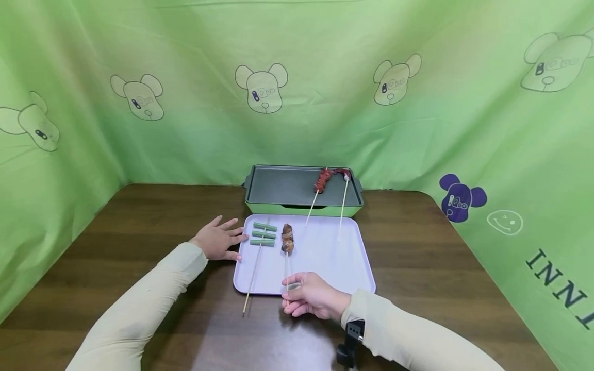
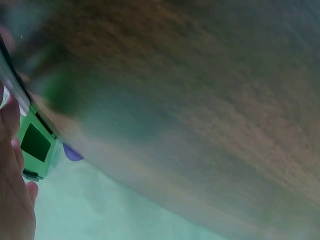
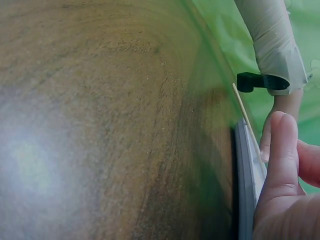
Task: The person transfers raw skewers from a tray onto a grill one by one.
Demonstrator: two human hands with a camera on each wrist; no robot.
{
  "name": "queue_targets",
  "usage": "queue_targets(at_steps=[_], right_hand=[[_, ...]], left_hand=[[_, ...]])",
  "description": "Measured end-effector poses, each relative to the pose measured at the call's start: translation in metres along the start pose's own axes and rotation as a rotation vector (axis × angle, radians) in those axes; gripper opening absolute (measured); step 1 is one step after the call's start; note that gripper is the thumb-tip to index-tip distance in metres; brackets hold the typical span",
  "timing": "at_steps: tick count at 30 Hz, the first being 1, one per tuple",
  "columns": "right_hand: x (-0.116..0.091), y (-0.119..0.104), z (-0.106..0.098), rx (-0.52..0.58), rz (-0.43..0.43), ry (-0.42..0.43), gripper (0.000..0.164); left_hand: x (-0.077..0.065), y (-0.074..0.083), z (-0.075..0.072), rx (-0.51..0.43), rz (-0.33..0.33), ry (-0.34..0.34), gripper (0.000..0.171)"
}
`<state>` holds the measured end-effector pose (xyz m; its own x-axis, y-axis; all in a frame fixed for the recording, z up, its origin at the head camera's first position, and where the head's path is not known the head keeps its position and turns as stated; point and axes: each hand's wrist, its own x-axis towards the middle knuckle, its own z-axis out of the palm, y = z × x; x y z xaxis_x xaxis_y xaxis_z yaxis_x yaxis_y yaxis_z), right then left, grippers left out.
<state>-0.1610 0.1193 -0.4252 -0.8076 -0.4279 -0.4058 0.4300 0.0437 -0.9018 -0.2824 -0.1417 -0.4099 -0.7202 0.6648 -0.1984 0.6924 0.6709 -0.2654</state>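
My right hand pinches the stick end of a browned meat skewer at the near edge of a pale lilac tray. The meat end of that skewer points away, over the tray. Spread fingers of my left hand rest at the tray's left rim. Beside it on the tray lies a skewer of green vegetable pieces, its stick reaching past the near rim. In the right wrist view the thumb shows up close, and the skewer in that hand is hidden.
Behind the tray stands a green grill with a dark plate. A red meat skewer and a dark red skewer with a curled end lie at its right, sticks hanging over the tray. A green printed curtain encloses the brown table.
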Motion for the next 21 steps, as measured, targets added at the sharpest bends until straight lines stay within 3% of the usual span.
queue_targets(at_steps=[21], right_hand=[[-0.011,-0.005,0.003,-0.028,-0.035,0.02,0.022]], left_hand=[[0.0,0.0,0.001,-0.006,0.009,0.043,0.065]])
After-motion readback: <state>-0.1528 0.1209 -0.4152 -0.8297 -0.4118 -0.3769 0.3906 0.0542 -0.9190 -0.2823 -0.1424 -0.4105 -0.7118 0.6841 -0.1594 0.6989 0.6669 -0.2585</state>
